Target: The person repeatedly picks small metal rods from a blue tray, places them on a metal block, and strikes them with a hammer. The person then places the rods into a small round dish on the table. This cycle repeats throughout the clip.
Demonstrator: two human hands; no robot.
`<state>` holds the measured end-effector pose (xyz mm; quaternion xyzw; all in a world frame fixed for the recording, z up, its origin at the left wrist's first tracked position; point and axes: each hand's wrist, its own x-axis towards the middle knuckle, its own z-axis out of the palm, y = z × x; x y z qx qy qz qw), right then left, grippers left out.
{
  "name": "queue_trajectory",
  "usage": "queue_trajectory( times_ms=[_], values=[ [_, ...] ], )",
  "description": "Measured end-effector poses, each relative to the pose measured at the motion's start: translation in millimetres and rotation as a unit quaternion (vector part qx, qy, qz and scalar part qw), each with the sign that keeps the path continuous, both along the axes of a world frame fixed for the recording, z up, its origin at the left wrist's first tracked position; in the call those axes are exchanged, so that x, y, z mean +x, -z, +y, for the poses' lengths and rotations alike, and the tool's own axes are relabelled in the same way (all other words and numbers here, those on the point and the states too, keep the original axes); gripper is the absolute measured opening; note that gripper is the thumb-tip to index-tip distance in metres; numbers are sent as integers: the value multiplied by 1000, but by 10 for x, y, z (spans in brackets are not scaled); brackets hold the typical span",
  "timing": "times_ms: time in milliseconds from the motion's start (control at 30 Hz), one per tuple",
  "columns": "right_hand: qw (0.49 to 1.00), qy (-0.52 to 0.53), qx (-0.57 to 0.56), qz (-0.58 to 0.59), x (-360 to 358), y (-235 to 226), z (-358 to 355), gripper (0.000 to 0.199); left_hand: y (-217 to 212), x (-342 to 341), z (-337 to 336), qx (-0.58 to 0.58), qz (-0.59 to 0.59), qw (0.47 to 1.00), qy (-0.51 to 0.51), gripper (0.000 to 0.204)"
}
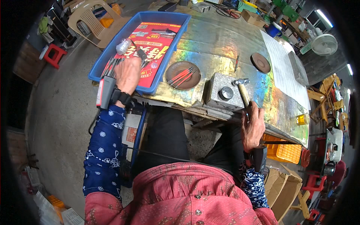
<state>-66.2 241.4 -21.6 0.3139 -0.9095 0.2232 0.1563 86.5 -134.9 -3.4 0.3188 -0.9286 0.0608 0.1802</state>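
My right hand (253, 125) is wrapped round the handle of a small hammer (243, 92), its metal head resting over a speckled grey stone block (232, 98). On the block's top sits a round dark metal piece (226, 93). My left hand (128, 73) reaches into a blue tray (154, 15), fingers curled down; whatever is in them is hidden. Beside it lie dark thin rods (109, 68), a crumpled silvery bundle (123, 46) and a dark slim tool (141, 54). Several red-and-black thin sticks (181, 77) lie in a round brown dish (176, 67) between the hands.
A red printed sheet (150, 43) lines the tray. Farther right on the table are a dark round disc (260, 62), a thin dark stick (236, 64), a white sheet (279, 56) and a small yellow glass (302, 119). A beige plastic chair (98, 22) stands beyond the tray.
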Motion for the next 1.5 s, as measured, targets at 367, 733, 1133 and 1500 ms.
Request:
queue_trajectory(
  times_ms=[367, 733, 1133, 1500],
  values=[
    [1000, -13, 8, 13, -22, -7, 6, 43, 155, -118, -304, 66, -141, 986, -67, 33],
    [1000, -11, -3, 20, -16, -85, -4, 41, 385, -127, -549, 182, -96, 978, 45, 27],
    [998, 51, 4, -28, -670, -125, 530, 20, 302, -91, -510, 409, -9, 912, 14, 22],
    [988, 105, 109, -34, -1454, 110, 826, 24, 325, -44, -618, 223, 42, 972, 60, 12]
  ],
)
